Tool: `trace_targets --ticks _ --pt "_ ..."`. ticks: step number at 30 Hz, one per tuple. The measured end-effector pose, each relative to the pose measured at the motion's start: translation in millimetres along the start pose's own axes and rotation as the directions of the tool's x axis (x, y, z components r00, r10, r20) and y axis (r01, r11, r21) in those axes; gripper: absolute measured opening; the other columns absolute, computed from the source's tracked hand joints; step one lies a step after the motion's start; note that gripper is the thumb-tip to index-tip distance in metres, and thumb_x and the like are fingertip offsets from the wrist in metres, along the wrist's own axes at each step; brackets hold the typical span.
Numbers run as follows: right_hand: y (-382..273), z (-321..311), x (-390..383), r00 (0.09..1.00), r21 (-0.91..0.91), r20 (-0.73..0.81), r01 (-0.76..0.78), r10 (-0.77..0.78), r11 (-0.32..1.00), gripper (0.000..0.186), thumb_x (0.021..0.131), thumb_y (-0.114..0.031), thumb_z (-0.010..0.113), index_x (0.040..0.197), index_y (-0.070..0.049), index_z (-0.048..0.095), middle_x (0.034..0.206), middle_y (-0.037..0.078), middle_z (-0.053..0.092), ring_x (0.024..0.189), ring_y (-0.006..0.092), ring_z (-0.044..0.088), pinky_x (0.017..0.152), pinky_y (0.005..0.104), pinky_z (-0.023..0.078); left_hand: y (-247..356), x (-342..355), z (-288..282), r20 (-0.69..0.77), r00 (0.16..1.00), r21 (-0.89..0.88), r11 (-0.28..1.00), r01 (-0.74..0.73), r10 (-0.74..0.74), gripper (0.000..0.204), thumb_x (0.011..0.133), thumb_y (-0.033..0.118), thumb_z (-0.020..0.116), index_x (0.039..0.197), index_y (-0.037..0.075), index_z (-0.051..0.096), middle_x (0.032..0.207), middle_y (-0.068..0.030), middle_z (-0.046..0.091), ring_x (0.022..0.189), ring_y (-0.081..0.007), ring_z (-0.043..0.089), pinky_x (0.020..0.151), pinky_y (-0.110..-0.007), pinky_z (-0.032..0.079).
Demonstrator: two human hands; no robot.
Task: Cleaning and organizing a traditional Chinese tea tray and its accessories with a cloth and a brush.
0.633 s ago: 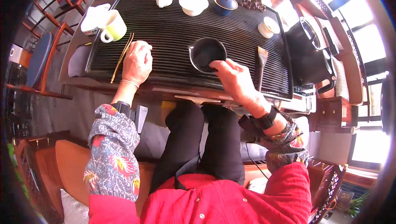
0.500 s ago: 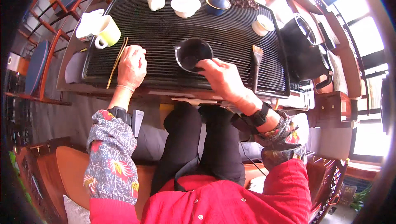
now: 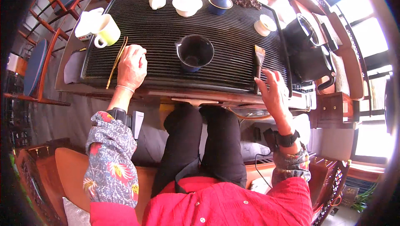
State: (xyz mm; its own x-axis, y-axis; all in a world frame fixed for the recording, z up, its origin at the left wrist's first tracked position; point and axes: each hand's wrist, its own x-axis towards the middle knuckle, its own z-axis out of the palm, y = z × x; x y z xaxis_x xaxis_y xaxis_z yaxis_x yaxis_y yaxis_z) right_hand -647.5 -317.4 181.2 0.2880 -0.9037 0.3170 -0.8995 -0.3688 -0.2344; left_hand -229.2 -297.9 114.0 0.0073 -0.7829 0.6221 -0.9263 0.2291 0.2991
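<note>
Head | right hand (image 3: 273, 86) is off the black pitcher (image 3: 194, 53), which stands free; half-open by brush (image 3: 258, 63), touch unclear | left hand (image 3: 132, 65) curled, grip unclear

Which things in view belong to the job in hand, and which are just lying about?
Likely in use:
- brush, by the right hand
- ribbed tray, under the left hand
- dark pitcher

Likely just lying about:
- mug
- pale cushion
- blue-seated chair

Grey floor (image 3: 83, 120) off the desk's (image 3: 200, 95) left edge, two wooden chairs (image 3: 36, 68) with blue seats on it. Windows (image 3: 373, 147) past the right edge, daylight blown out. Wooden drawer unit (image 3: 335, 111) by front right corner. Orange-brown seat (image 3: 73, 163) facing front edge.
</note>
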Motion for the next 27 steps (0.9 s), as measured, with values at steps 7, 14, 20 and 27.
trace_targets --ticks 7,14,20,27 --pt "53 12 29 0.997 0.025 -0.055 -0.052 0.053 0.998 0.057 0.086 -0.031 0.069 0.131 -0.005 0.046 0.115 0.022 0.055 0.105 0.039 0.055 0.089 0.0443 0.046 4 1 3 -0.003 1.0 -0.016 1.0 -0.006 0.006 0.012 0.081 0.001 0.059 0.093 0.003 0.061 0.097 -0.0111 0.059 0.096 -0.0301 0.057 0.086 -0.04 0.049" --pt "100 37 143 0.987 0.113 -0.103 -0.114 0.126 0.987 0.095 0.073 -0.047 0.078 0.14 0.005 0.034 0.13 0.033 0.046 0.123 0.0428 0.047 0.103 0.0451 0.04 2 -2 -4 0.024 1.0 0.001 1.0 0.013 -0.013 0.012 0.082 -0.001 0.059 0.093 0.002 0.061 0.099 -0.0122 0.06 0.097 -0.0313 0.058 0.086 -0.04 0.049" --pt "136 69 214 0.994 -0.052 -0.032 -0.107 0.105 0.993 0.113 0.065 -0.052 0.082 0.146 0.001 0.025 0.139 0.037 0.037 0.13 0.0454 0.041 0.107 0.0454 0.037 7 3 -1 0.02 1.0 -0.003 1.0 0.012 -0.012 0.011 0.082 -0.001 0.058 0.092 0.001 0.06 0.099 -0.0126 0.06 0.097 -0.0316 0.058 0.086 -0.04 0.049" --pt "141 83 236 0.988 0.068 0.141 -0.069 0.059 0.995 0.102 0.064 -0.045 0.084 0.143 -0.005 0.033 0.13 0.031 0.045 0.121 0.0435 0.048 0.101 0.0444 0.042 5 1 -7 0.038 0.999 0.006 1.0 0.026 -0.026 0.012 0.082 -0.002 0.058 0.094 0.001 0.06 0.103 -0.0141 0.061 0.1 -0.0323 0.058 0.09 -0.04 0.047"
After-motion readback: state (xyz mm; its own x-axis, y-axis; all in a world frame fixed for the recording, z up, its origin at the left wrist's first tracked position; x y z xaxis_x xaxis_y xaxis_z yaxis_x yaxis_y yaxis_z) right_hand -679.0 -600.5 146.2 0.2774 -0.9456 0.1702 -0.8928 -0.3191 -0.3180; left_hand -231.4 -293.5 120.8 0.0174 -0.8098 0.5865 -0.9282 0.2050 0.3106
